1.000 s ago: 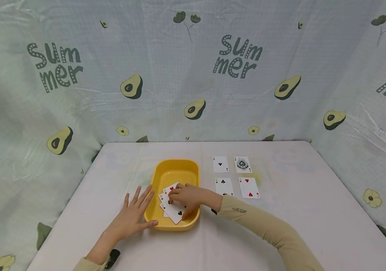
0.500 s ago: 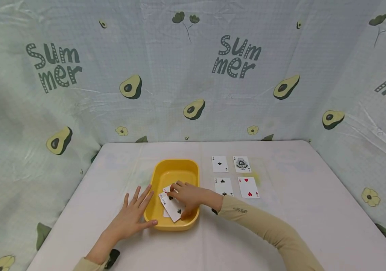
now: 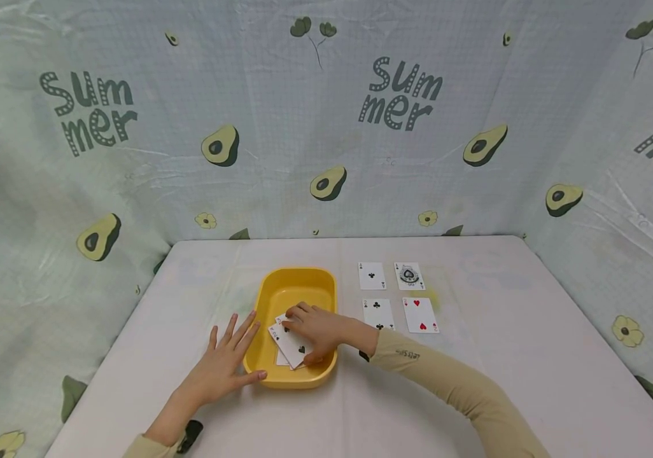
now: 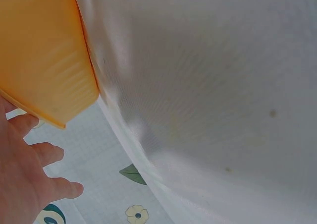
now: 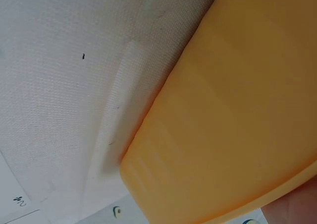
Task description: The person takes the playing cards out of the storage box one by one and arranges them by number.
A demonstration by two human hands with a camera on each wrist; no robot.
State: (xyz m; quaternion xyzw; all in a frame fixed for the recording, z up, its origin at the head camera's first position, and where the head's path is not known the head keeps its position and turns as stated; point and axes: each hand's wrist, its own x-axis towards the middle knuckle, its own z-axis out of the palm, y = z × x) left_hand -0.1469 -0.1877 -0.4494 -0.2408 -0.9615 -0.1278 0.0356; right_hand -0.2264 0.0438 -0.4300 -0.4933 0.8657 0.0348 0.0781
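The left hand [image 3: 223,362] is spread wide, fingers apart, its thumb lying over the left rim of the yellow tray [image 3: 303,292]. The right hand [image 3: 321,332] reaches inside, fingers curled over the overlapping playing cards [image 3: 289,343] and thumb at the near edge, pinching the top one. The cards lie face up at a slant in the tray's near half; the uppermost shows spades. On the table [image 3: 475,362] to the right sit two aces, a two of clubs and a two of hearts. Only the head view shows the cards inside; the wrist views show the tray's outer walls.
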